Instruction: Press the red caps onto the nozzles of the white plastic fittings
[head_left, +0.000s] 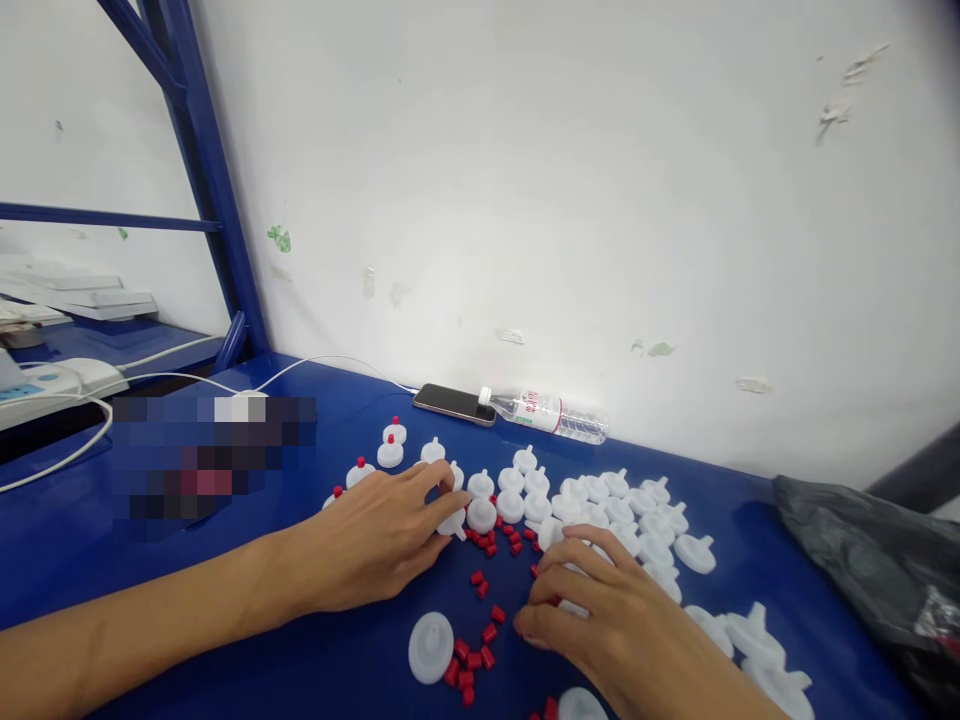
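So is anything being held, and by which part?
The left hand seems to pinch a white disc by its rim; whether the right hand holds anything can't be told.

A person's left hand (375, 530) is bare | right hand (611, 605) is bare too | left forearm (180, 585) shows uncovered, slender, smooth | fingers (559, 626) look long and slim

smooth plastic discs (430, 650), red plastic caps (489, 633), glossy plastic bottle (581, 421), wrinkled plastic bag (847, 540)
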